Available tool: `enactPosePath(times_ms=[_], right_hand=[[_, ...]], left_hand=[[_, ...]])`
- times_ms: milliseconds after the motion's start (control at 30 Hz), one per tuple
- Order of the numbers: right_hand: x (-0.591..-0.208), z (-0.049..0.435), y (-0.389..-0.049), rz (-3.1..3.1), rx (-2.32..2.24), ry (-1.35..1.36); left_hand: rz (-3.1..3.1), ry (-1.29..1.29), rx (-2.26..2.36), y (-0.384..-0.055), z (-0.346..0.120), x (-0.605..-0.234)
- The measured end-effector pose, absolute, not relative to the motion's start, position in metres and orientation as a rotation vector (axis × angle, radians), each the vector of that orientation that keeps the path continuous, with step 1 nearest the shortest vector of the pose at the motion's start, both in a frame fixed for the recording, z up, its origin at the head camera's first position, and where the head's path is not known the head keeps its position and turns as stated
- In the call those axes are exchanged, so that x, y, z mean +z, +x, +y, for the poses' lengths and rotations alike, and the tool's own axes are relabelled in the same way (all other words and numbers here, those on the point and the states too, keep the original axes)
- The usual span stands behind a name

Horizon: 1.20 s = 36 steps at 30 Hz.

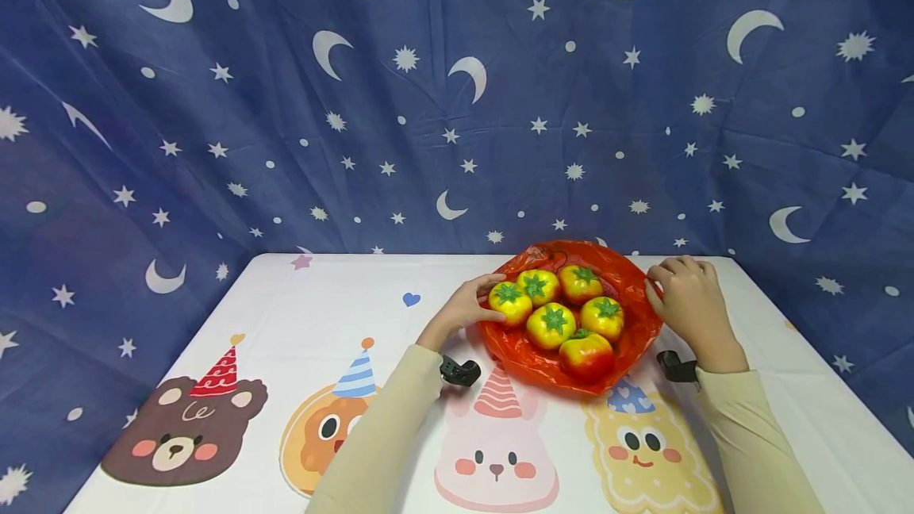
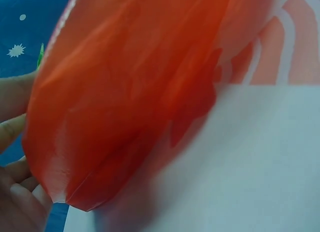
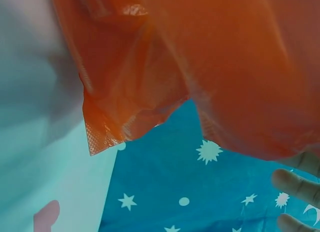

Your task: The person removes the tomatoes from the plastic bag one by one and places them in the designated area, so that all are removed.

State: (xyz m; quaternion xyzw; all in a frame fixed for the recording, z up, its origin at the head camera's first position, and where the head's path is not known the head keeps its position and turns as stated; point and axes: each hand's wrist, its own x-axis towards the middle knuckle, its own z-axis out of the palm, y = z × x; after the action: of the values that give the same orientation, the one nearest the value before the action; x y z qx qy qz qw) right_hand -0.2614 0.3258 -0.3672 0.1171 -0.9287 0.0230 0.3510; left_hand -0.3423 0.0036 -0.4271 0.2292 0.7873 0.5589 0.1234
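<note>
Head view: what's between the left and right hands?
The red plastic bag, spread open, with six red-and-yellow fruits in it, lies between the left hand and the right hand; the head view shows it.

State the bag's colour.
The bag is orange-red, seen best in the head view.

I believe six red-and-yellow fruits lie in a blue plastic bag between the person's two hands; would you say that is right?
Not quite: the plastic bag is red, not blue, as the head view shows. The six red-and-yellow fruits do lie in it, between the left hand and right hand.
</note>
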Motion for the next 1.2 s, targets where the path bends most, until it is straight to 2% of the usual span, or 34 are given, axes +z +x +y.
enactPosePath(times_ms=[567,1200], right_hand=[[-0.367,0.322,-0.261,-2.442,0.030,0.321],[-0.351,0.313,-0.264,-2.476,0.048,0.341]], left_hand=[[2.399,0.568,1.568,-0.338,0.007,-0.428],[2.376,0.576,1.729,-0.338,0.007,-0.427]])
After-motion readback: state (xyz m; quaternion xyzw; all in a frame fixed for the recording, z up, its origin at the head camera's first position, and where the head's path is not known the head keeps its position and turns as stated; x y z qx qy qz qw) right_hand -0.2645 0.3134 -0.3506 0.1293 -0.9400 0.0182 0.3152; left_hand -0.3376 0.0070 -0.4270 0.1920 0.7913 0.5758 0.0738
